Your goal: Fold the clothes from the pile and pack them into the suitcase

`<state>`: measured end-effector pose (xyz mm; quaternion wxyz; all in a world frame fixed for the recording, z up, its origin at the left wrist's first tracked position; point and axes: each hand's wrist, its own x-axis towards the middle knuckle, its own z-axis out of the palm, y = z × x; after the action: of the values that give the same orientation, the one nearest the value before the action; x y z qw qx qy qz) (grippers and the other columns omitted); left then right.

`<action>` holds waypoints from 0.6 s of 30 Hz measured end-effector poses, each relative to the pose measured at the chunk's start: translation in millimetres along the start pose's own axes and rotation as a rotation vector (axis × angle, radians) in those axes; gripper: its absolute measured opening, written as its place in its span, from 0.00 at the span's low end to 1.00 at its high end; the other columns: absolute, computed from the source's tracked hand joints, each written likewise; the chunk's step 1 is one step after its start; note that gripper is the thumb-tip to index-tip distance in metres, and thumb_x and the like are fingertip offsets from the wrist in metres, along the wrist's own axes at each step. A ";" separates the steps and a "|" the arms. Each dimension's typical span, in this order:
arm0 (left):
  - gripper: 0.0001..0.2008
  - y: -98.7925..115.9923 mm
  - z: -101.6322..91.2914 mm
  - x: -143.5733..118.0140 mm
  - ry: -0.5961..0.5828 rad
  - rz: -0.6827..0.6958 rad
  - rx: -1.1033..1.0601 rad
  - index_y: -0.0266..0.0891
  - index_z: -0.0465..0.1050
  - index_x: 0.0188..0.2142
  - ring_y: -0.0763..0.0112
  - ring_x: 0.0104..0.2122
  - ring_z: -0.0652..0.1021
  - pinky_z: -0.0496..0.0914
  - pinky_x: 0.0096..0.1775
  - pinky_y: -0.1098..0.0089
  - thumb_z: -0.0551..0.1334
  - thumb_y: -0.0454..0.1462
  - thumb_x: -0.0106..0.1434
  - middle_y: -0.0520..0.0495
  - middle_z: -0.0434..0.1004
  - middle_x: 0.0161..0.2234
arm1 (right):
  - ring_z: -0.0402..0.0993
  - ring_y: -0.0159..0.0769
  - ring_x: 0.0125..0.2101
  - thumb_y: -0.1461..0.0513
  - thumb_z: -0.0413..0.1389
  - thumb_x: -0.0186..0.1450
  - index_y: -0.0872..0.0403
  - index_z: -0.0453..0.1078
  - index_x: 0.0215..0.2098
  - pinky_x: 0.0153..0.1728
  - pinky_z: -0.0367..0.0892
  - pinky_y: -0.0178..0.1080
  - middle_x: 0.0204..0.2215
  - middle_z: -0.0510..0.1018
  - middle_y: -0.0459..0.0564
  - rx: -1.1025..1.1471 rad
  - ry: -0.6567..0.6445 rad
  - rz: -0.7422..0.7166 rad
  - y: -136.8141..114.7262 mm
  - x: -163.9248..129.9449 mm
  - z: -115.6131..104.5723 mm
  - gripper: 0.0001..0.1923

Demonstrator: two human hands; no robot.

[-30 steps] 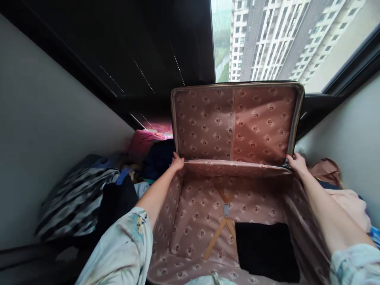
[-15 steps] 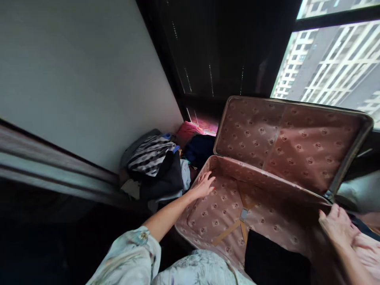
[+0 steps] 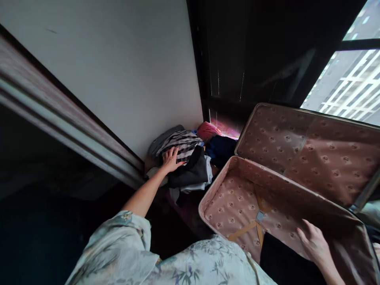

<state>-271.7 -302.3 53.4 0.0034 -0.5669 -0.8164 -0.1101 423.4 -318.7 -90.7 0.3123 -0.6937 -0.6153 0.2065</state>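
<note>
An open suitcase (image 3: 225,174) with pink patterned lining lies on the floor at the right, its lid (image 3: 311,152) propped up against the window. A folded black garment (image 3: 282,265) lies in its bottom beside tan crossed straps (image 3: 255,227). My left hand (image 3: 171,159) reaches out to a pile of clothes by the wall and rests on a black-and-white striped garment (image 3: 184,142), fingers spread. My right hand (image 3: 313,243) hovers open inside the suitcase, just above the black garment.
The clothes pile also holds a black garment (image 3: 194,172), a dark blue one (image 3: 219,150) and a pink one (image 3: 208,130). A white wall (image 3: 118,79) stands at the left with a sliding door frame (image 3: 68,122). A dark window frame and high-rise buildings lie beyond.
Both hands let go of the suitcase's far edge. My left hand moved left out of the suitcase onto the striped garment. My right hand drew back into the suitcase. The view swung left.
</note>
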 end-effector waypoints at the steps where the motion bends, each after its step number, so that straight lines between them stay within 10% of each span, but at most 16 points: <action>1: 0.46 1.9 2.4 -1.4 0.001 -0.006 0.018 0.41 0.51 0.72 0.36 0.69 0.55 0.55 0.64 0.42 0.68 0.48 0.60 0.32 0.46 0.73 | 0.78 0.66 0.49 0.41 0.55 0.49 0.29 0.73 0.47 0.53 0.71 0.68 0.41 0.81 0.53 0.045 -0.079 0.007 -20.6 -4.5 9.2 0.27; 8: 0.48 38.8 25.5 -6.6 0.072 0.043 0.055 0.38 0.51 0.72 0.34 0.71 0.44 0.48 0.65 0.36 0.68 0.51 0.60 0.29 0.40 0.74 | 0.82 0.50 0.42 0.46 0.56 0.55 0.49 0.73 0.50 0.48 0.76 0.49 0.44 0.83 0.56 0.174 -0.354 -0.045 -128.6 4.7 61.3 0.29; 12: 0.45 39.9 37.8 -7.6 0.122 0.075 0.100 0.36 0.51 0.72 0.33 0.72 0.42 0.49 0.64 0.35 0.66 0.48 0.63 0.27 0.38 0.74 | 0.78 0.53 0.44 0.50 0.52 0.56 0.58 0.69 0.56 0.52 0.70 0.53 0.45 0.80 0.63 -0.143 -0.016 0.221 -88.4 37.1 25.8 0.33; 18: 0.39 43.3 34.1 -18.7 0.178 0.102 0.083 0.37 0.54 0.71 0.32 0.71 0.44 0.52 0.61 0.31 0.61 0.49 0.65 0.27 0.41 0.73 | 0.70 0.60 0.50 0.54 0.51 0.60 0.66 0.63 0.61 0.52 0.65 0.56 0.49 0.73 0.72 -0.542 0.357 0.460 -1.6 24.5 -90.4 0.35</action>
<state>-220.8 -298.9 25.3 0.1050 -0.5949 -0.7869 -0.1261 486.8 -310.8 -22.1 0.1654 -0.8957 -0.4121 -0.0229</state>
